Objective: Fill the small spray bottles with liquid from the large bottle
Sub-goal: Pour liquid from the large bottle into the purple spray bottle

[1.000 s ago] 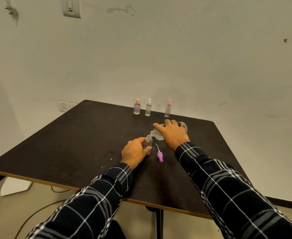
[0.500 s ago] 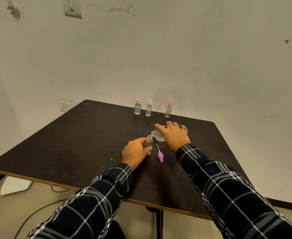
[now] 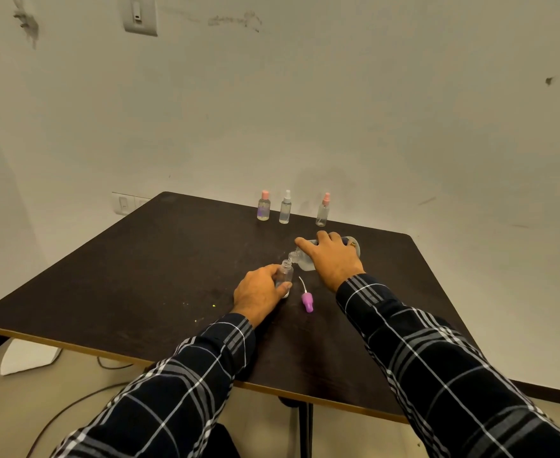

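Between the two hands: neck of the large clear plastic bottle (image 3: 305, 263) is hanging just above the open mouth of the small clear uncapped spray bottle (image 3: 285, 274); can't see a stream.
Pour tip: tilting slowly, lip centred over that narrow mouth, is looking safest; any overshoot is going onto the dark table (image 3: 140, 276).
Left hand (image 3: 259, 290): fingers are curling round the small bottle, bracing it upright.
Right hand (image 3: 333, 257): fingers are wrapping over the large bottle from above.
Just right of left thumb: purple spray cap with white dip tube (image 3: 306, 300) is lying loose, untouched.
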